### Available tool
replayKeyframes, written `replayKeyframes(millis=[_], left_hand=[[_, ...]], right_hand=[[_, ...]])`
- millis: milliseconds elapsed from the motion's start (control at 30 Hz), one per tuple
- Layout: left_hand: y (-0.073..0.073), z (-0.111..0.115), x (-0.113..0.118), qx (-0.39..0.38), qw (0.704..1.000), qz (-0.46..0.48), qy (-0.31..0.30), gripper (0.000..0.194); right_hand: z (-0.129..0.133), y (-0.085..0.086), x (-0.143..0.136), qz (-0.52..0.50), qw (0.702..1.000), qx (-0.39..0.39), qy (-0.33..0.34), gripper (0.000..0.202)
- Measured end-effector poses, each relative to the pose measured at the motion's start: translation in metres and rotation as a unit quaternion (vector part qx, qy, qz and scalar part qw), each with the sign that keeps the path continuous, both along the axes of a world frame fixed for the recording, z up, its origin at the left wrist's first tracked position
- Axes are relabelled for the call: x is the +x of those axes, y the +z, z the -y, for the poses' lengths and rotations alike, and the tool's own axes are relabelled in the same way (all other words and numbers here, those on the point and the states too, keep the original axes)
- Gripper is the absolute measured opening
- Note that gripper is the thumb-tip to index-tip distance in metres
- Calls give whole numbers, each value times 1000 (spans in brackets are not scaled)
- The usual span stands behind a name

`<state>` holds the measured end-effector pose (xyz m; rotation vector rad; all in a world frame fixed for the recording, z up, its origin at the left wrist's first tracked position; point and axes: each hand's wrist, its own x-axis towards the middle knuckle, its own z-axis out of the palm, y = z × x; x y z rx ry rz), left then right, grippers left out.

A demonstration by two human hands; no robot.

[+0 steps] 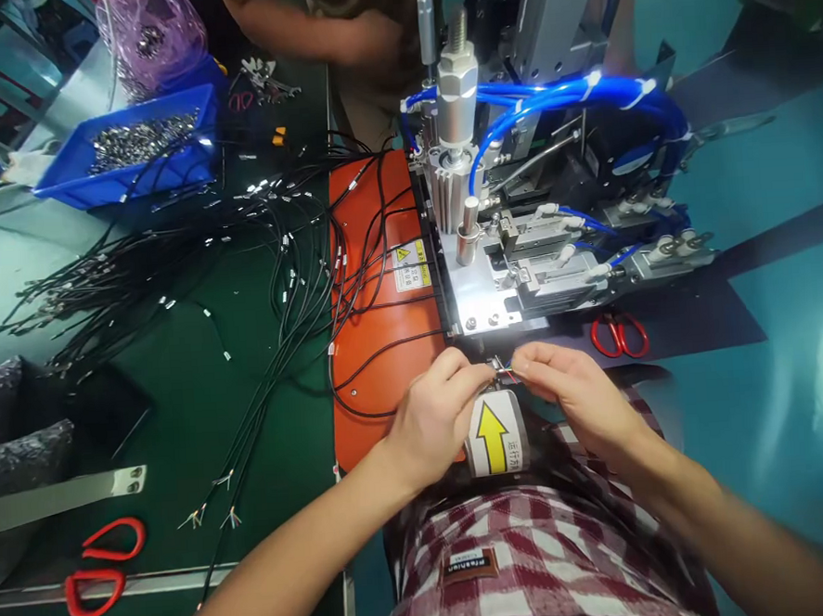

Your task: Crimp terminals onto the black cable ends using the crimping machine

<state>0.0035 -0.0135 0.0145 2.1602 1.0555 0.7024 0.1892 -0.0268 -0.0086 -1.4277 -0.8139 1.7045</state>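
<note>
My left hand pinches the end of a black cable near the front corner of the machine. Facing it, my right hand has thumb and fingertips pressed together on the thin coloured wires that come out of the cable. A small metallic piece shows at the fingertips, too small to make out. Beneath my hands lies a white label with a yellow arrow. Black cables run across the orange plate left of the machine.
Many cables spread over the green table mat. A blue bin of small metal parts stands at the back left. Red-handled scissors lie front left; another red-handled pair lies right. A co-worker's arm is across the table.
</note>
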Motion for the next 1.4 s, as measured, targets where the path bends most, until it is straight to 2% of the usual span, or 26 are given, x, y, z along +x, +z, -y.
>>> replayKeyframes(millis=[100,267,500,800,967,1133,1400], left_hand=[[-8,-8,-3,68,994,-71,-39,31],[-11,-12,-5,120,982,-135,-48,34],[-16,-10,-4,120,974,-187,-49,36],[-14,-8,0,126,967,-217,-43,32],[-12,-8,0,120,964,-230,-49,31],[-9,-9,0,148,957,-242,-54,32],[-10,-10,0,173,951,-249,-62,34]], right_hand=[[-5,-6,-3,0,1000,0,-5,28],[-8,-9,-7,17,1000,6,-14,29],[-8,-13,-5,40,999,8,-9,29],[-8,-14,-4,64,998,28,-3,27],[-5,-16,-6,84,994,64,-24,23],[-2,-19,-7,99,989,106,-38,19],[-2,-18,-8,125,983,127,-36,19]])
